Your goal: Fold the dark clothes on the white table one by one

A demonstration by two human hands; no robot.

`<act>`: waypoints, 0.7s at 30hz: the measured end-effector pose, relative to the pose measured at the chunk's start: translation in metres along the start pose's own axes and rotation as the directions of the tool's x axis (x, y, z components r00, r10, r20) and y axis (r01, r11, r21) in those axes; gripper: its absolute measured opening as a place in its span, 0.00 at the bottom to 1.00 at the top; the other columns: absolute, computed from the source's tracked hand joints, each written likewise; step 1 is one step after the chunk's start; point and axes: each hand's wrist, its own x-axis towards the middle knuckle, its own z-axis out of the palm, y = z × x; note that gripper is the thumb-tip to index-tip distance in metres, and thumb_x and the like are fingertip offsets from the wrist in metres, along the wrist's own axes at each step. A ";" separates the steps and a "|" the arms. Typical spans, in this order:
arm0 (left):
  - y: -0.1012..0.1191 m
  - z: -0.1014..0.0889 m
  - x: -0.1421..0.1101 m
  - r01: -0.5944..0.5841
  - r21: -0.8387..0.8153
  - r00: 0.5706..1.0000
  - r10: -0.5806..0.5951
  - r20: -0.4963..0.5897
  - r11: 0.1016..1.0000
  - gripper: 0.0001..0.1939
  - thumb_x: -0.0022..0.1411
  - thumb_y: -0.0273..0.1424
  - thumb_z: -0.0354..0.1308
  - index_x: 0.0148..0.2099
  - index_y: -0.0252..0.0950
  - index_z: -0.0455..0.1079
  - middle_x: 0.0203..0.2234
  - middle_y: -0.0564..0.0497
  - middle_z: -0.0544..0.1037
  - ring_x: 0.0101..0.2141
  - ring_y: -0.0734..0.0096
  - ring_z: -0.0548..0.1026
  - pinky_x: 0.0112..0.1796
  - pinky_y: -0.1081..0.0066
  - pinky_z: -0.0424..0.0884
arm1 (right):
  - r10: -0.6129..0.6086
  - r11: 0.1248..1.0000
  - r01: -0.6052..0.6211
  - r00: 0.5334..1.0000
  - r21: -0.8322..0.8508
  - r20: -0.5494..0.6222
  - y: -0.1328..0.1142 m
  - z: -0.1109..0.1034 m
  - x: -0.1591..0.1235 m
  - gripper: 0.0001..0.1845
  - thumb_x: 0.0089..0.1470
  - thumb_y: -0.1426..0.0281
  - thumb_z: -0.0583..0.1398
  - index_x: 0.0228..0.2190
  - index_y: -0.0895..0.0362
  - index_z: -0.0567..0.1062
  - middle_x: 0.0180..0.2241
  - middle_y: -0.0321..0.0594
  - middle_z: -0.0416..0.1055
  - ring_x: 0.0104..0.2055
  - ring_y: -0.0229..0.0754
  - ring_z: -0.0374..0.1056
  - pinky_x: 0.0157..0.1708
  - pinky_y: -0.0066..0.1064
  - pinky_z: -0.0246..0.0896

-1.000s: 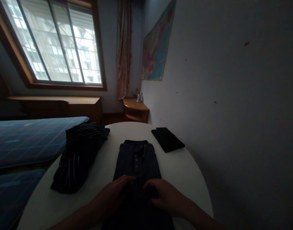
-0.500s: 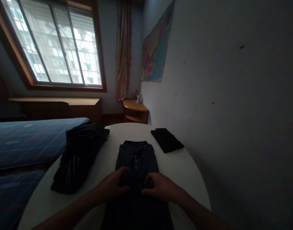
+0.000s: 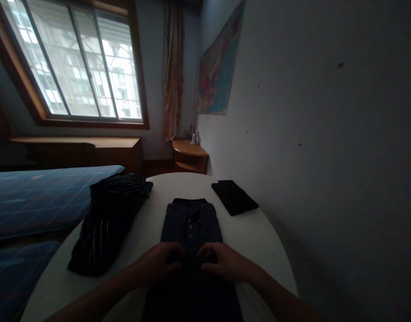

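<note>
A dark navy shirt [image 3: 210, 226] with a short row of buttons lies lengthwise before me, its sides tucked in to a narrow strip and its collar pointing away. My left hand [image 3: 161, 264] is on the left half of the shirt below the buttons, thumb and fingers curled in on the cloth. Opposite it, my right hand [image 3: 224, 263] grips the right half in the same way, a small gap from the left. Dim light hides the fingertips and the shirt's lower part.
The shirt rests on a round white table [image 3: 259, 250]. A crumpled black striped garment [image 3: 108, 223] lies at the left edge, a folded black cloth [image 3: 234, 197] at the back right. A blue plaid mattress [image 3: 40, 197] adjoins on the left; a wall [image 3: 326, 188] runs along the right.
Both hands have shifted slightly up the shirt towards the buttons since a second ago. Over the last half second they moved only a little, and the shirt lies almost the same.
</note>
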 end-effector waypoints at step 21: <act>-0.025 -0.112 0.134 -0.289 -0.002 0.933 0.281 -0.226 0.957 0.13 0.62 0.32 0.55 0.46 0.36 0.75 0.42 0.49 0.81 0.44 0.65 0.77 0.51 0.65 0.69 | -0.360 0.931 0.364 0.919 -0.007 -0.163 0.011 -0.116 0.137 0.15 0.56 0.65 0.63 0.44 0.59 0.78 0.42 0.45 0.78 0.45 0.44 0.73 0.48 0.37 0.64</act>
